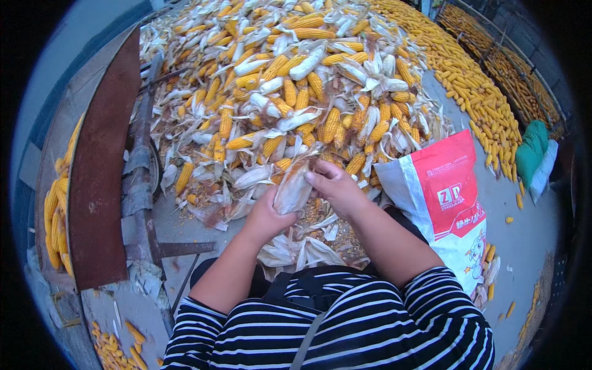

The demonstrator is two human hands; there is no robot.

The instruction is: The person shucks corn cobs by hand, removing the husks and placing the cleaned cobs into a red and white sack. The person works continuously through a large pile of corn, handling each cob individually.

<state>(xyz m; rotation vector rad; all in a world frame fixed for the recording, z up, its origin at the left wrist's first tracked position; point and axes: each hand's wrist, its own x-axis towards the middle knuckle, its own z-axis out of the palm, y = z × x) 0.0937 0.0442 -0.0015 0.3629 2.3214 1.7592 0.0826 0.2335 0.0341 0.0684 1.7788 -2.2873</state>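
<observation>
An ear of corn in its pale dry husk is held upright and slightly tilted between both hands, with brown silk at its top. My left hand wraps its lower end. The thumb and fingers of my right hand pinch the husk at its upper end. Just beyond the hands rises a large heap of corn ears, some bare and yellow, others partly or wholly in husk. Loose husks and scattered kernels lie on the ground close to my lap.
A red and white woven sack leans at my right. To the left stands a rusty metal plate on a metal frame, with bare ears behind it. Bare ears, a slatted crib and a green sack lie at the right.
</observation>
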